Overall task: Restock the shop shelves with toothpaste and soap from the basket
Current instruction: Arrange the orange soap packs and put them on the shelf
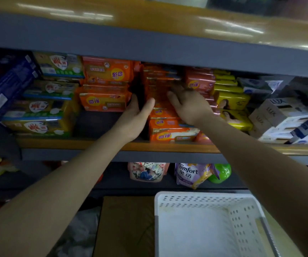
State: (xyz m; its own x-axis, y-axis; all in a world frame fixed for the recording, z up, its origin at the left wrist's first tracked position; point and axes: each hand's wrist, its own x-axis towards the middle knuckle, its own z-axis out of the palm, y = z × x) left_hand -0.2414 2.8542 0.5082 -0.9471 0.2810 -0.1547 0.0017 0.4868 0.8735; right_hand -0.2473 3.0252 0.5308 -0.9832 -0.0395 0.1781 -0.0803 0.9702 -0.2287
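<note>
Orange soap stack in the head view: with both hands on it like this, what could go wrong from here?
1. The orange soap stack is tall and narrow, with a dark gap on its left; a push from the right hand could tip packs into that gap, where the left hand only steadies the side.
2. The bottom pack sits near the shelf edge; it could slide off, possibly missing the white basket below.

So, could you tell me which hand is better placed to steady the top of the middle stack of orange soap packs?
The right hand, I would say. It already lies flat on the upper packs of the orange soap stack, while the left hand rests against the stack's left side, lower down.
</note>
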